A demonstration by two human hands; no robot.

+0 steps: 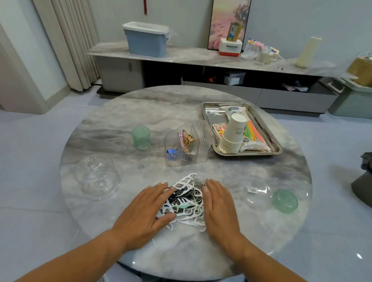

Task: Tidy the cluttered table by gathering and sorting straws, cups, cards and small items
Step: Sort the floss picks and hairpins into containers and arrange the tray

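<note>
A heap of white floss picks mixed with metal clips point(188, 196) lies near the front of the round marble table point(121, 113). My left hand point(144, 214) lies flat against the heap's left side, fingers straight and partly over it. My right hand point(219, 205) stands flat against its right side. A clear ribbed organizer point(189, 144) behind the heap holds binder clips and small items. A steel tray point(275, 147) at the right carries a stack of paper cups point(233, 136), coloured straws point(253, 131) and cards point(218, 130).
A green cup point(141, 137) stands upside down at the left middle. A clear glass lid point(96, 177) sits at the left edge, a clear bowl point(257, 193) and a green lid point(284, 200) at the right front. A low cabinet point(178, 54) stands behind.
</note>
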